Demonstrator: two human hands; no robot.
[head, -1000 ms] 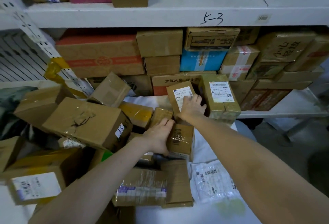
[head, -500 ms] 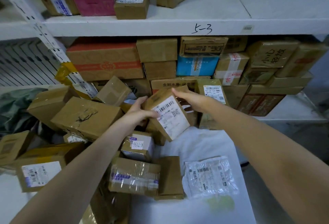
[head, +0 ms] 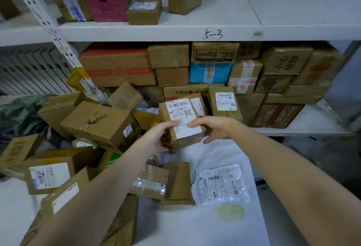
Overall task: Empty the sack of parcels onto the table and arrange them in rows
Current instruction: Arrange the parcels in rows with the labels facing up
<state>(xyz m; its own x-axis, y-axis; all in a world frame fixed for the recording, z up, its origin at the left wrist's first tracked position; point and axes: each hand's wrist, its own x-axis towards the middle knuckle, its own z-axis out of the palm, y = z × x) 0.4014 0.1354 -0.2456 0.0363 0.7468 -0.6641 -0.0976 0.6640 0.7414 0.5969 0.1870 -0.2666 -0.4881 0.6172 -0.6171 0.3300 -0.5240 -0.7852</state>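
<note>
Both hands hold a small brown cardboard parcel (head: 180,117) with a white barcode label, lifted above the white table (head: 195,226). My left hand (head: 158,138) grips its left side and my right hand (head: 212,128) grips its right side, thumb on the label. A heap of brown parcels (head: 97,126) lies tumbled on the table's left. Behind the held parcel two labelled parcels (head: 224,103) stand upright. In front lie a taped flat box (head: 150,182), a plain brown box (head: 178,183) and a clear plastic mailer (head: 219,184). The grey-green sack (head: 17,116) lies crumpled at far left.
White metal shelving (head: 195,32) stands right behind the table, its lower shelf packed with stacked cartons (head: 214,69), its upper shelf holding a pink box (head: 109,3) and several brown boxes. A perforated shelf post (head: 48,30) rises at left. The table's right edge drops to dark floor (head: 322,157).
My hands lifted a labelled parcel out of the pile and turned it label-up; both now hold it higher and nearer the upright parcels. The camera tilted upward.
</note>
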